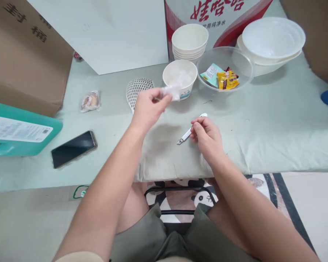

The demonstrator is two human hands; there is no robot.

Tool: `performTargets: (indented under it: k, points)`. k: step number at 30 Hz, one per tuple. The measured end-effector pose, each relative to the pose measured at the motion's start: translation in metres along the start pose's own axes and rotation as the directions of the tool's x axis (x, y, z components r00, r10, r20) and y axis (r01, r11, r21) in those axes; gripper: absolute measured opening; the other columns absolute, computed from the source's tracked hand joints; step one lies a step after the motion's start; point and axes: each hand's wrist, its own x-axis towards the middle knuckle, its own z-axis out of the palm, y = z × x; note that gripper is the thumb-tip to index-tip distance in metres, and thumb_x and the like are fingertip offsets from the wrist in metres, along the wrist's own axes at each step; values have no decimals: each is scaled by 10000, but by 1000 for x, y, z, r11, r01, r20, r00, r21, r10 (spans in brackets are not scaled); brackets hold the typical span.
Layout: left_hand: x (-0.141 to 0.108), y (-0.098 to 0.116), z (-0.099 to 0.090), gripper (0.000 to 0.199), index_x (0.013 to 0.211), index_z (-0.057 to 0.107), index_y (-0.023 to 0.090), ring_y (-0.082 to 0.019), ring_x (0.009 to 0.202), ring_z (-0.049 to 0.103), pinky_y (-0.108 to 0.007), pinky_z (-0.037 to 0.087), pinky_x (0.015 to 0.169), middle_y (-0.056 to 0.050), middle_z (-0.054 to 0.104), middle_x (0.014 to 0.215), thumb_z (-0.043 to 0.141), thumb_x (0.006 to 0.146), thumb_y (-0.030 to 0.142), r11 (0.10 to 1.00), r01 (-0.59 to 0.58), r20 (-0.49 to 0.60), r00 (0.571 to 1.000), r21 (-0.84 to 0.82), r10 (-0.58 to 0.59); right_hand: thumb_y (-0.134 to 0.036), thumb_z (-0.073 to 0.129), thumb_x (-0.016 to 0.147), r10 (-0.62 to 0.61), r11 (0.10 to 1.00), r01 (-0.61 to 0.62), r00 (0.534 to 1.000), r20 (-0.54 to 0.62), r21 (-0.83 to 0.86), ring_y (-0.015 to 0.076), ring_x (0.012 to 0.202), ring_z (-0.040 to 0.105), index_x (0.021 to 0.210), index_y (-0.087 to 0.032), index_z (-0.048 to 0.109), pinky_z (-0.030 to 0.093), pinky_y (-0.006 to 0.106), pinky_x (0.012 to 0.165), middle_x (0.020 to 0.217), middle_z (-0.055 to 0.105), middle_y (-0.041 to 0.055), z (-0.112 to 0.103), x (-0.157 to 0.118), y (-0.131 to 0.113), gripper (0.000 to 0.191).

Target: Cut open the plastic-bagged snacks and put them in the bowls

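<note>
Forearms, left hand closed on plastic, right hand curled over cutter, grip unclear

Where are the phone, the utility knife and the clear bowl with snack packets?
Phone (74, 149): head view, middle of its dark screen.
Utility knife (187, 134): head view, white handle, near the blade.
Clear bowl (245, 72): head view, bare wall on its right side.

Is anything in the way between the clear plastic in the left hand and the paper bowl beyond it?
Nothing visible is. The left hand pinches the clear plastic in front of the paper bowl; whether plastic and bowl touch is unclear. The box cutter lies nearer the person, by the right hand.
</note>
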Motion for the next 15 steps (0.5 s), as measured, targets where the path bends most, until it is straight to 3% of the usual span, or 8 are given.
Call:
performTargets:
  k: [3,4,6,9,12,15]
  points:
    - [42,20,6,193,660,625,223,-162,709,610,-326,451,735,-4,669,709,693,841,225,939,-95,-197,966,329,167,-347,608,881,4,1000,-3,1000,27,-4,90,599,590,890,-223,631,457,258,588,707,610,-55,3,2,3,127]
    - [54,23,9,167,687,642,232,-184,766,628,-345,451,781,-17,698,758,690,847,230,895,-102,-213,954,435,212,-351,604,885,4,1000,-4,999,34,-9,89,603,589,894,-223,633,459,259,596,710,610,-56,3,2,4,132]
    - [72,26,14,67,763,686,256,-208,805,622,-364,448,804,-28,731,823,732,811,246,839,-33,-184,970,544,157,-356,600,893,1,1000,0,999,43,-19,89,616,591,904,-223,635,464,260,612,718,613,-56,2,1,4,138]
    - [87,26,18,125,813,713,255,-184,757,577,-344,434,751,-20,718,833,783,714,225,829,26,-149,986,559,69,-355,601,893,0,1000,1,999,51,-27,92,621,587,909,-225,626,468,260,615,718,613,-55,-1,0,3,133]
    - [85,29,19,125,639,645,234,-139,655,511,-312,370,663,5,618,672,746,707,206,856,-6,-98,993,518,67,-348,608,886,15,999,-13,998,54,-33,93,604,577,912,-225,619,477,264,613,710,603,-55,-3,-2,2,126]
    - [79,35,16,457,437,445,246,-116,553,327,-340,273,606,15,428,486,721,799,289,878,-60,-32,996,475,86,-344,608,887,16,999,-13,998,54,-44,95,606,576,913,-225,617,490,265,620,714,596,-52,-4,-3,1,122]
